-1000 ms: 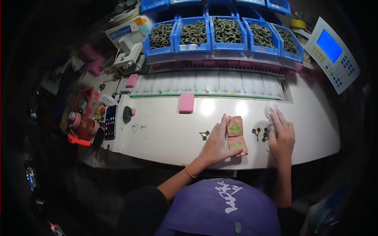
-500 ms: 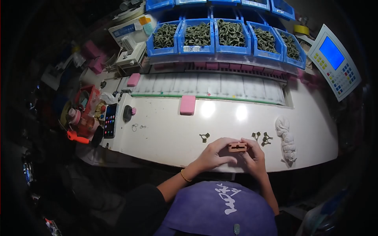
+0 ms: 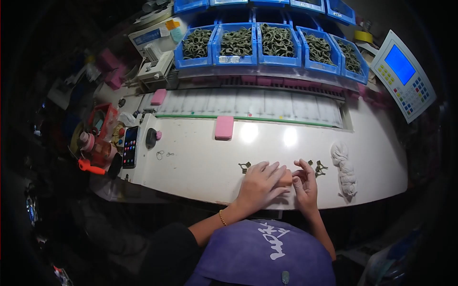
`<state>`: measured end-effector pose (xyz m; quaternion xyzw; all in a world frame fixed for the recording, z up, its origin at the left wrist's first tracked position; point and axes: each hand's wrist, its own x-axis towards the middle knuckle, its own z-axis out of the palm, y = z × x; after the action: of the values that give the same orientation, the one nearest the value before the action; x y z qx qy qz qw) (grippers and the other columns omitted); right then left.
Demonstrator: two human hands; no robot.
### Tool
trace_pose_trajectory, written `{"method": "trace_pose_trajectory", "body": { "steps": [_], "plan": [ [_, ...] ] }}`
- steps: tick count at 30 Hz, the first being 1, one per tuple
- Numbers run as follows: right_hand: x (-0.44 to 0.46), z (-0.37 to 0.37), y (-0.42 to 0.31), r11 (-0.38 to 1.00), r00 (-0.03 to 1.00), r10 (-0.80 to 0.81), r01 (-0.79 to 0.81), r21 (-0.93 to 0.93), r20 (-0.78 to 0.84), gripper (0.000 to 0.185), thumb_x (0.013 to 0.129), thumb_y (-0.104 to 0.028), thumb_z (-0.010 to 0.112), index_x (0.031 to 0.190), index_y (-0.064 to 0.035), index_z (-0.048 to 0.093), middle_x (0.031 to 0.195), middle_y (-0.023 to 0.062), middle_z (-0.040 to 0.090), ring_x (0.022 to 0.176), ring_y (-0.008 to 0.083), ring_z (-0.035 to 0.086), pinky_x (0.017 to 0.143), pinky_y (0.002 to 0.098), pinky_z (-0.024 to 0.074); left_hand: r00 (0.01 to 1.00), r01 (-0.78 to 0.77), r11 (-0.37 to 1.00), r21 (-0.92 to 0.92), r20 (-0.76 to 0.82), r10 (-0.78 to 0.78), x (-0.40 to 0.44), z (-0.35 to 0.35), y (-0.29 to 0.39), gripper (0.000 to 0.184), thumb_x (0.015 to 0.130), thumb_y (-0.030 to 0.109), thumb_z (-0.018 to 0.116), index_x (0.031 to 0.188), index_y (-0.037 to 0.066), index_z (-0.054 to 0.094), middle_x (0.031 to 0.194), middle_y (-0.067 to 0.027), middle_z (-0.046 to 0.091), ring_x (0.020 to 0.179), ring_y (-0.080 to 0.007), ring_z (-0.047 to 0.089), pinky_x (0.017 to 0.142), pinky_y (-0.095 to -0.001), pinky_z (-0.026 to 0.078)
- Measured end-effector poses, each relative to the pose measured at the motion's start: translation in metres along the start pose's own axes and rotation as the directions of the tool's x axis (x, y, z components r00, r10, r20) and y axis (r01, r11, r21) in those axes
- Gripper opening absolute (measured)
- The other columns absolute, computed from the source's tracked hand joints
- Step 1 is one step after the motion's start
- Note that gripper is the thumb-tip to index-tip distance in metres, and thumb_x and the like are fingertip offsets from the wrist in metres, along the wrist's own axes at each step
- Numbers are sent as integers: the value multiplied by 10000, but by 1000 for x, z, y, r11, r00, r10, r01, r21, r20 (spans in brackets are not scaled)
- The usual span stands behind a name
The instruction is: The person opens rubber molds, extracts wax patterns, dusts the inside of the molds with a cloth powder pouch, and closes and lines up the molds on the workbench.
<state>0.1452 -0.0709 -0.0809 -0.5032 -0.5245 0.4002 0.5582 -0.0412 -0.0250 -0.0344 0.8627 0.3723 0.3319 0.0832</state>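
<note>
Block [image 3: 286,179], orange-brown: one in view, held near the front edge of the white table [image 3: 205,178], between the person's two hands. Its left part is covered by fingers.

Left hand [image 3: 259,186]: fingers slightly apart, laid over the block, thumb along its near side; grasping it. One bracelet [image 3: 222,217], yellow, on that wrist. Right hand [image 3: 306,190]: at the block's right side, fingers loosely bent, one raised clear of the rest, a gap down to the thumb. From where I stand, cannot tell whether its fingertips grip the block or only hover beside it.

Counts on the table: one small green piece [image 3: 244,167] just left of the left hand; a small green cluster [image 3: 318,168] beyond the right hand, partly hidden, number unclear. Two thin dark loops [image 3: 160,155] farther left. One rolled white cloth [image 3: 345,170], right of the cluster. One pink slab [image 3: 224,127] straight ahead, by the green strip [image 3: 181,117]. One phone [image 3: 130,147], screen lit, at the far left.

Behind: five blue bins [image 3: 279,61] in the front row, each heaped with dull green rings [image 3: 276,42].
</note>
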Motion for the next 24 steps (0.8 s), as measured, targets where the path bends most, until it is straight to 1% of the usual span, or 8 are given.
{"method": "trace_pose_trajectory", "body": {
  "steps": [4, 7, 10, 12, 14, 16, 20, 24],
  "plan": [
    [-3, -4, 4, 991, 993, 80, -70, 115, -86, 421, 1028, -112, 590, 1404, 42, 477, 1328, 96, 574, 1000, 104, 551, 890, 260, 480, 978, -132, 989, 62, 168, 120, -6, -1, -3, 522, 856, 274, 744, 1320, 65, 627, 1183, -150, 652, 1080, -290, 605, 905, -397, 518],
    [-3, -5, 3, 996, 994, 80, -77, 45, -71, 366, 1027, -102, 586, 1363, 29, 526, 1270, 88, 604, 951, 99, 557, 869, 252, 482, 962, 1, 989, -146, 269, 38, -6, -4, -9, 499, 842, 264, 754, 1287, 60, 653, 1110, -143, 658, 1013, -307, 618, 909, -412, 520],
    [-2, -6, -1, 992, 992, 118, -120, -27, -52, 255, 1021, -93, 589, 1251, 12, 622, 1126, 76, 654, 854, 97, 582, 806, 242, 493, 978, 190, 965, -181, 126, -169, 25, -11, -28, 424, 821, 245, 767, 1196, 57, 701, 991, -148, 653, 877, -313, 609, 789, -415, 513],
    [-1, -3, -8, 992, 995, 88, -92, -87, -48, 186, 1006, -73, 607, 1145, 22, 686, 1008, 71, 687, 811, 102, 611, 754, 238, 501, 929, 365, 931, -4, -67, -365, 60, 1, -61, 352, 849, 271, 736, 1120, 48, 706, 908, -145, 610, 883, -326, 575, 796, -438, 471],
    [-2, -1, -4, 995, 997, 63, -67, -74, -52, 179, 1000, -64, 611, 1132, 25, 693, 1001, 79, 695, 833, 108, 626, 761, 242, 506, 888, 434, 882, 182, -253, -384, 100, 12, -103, 356, 851, 297, 725, 1106, 52, 689, 989, -147, 593, 965, -331, 566, 839, -439, 475],
    [-1, 0, -4, 997, 998, 32, -35, -63, -53, 172, 995, -54, 615, 1120, 29, 699, 994, 88, 703, 854, 114, 642, 768, 246, 511, 856, 510, 802, 311, -268, -441, 126, 31, -142, 429, 828, 367, 746, 1126, 67, 674, 1032, -137, 594, 989, -339, 573, 865, -436, 483],
    [0, -1, -7, 997, 998, 41, -44, -71, -46, 172, 982, -28, 612, 1114, 35, 701, 1003, 113, 715, 901, 146, 677, 793, 263, 529, 849, 527, 782, 332, -160, -504, 135, 30, -145, 623, 786, 533, 767, 1185, 70, 647, 1096, -148, 597, 1021, -342, 578, 894, -481, 476],
    [-1, -2, -10, 993, 999, 39, -42, -109, -25, 176, 969, -17, 613, 1113, 33, 702, 996, 128, 716, 898, 170, 691, 796, 269, 535, 861, 508, 791, 342, -221, -457, 95, 7, -137, 659, 796, 551, 762, 1181, 31, 640, 1120, -171, 601, 1042, -345, 582, 919, -481, 471]
  ]
}}
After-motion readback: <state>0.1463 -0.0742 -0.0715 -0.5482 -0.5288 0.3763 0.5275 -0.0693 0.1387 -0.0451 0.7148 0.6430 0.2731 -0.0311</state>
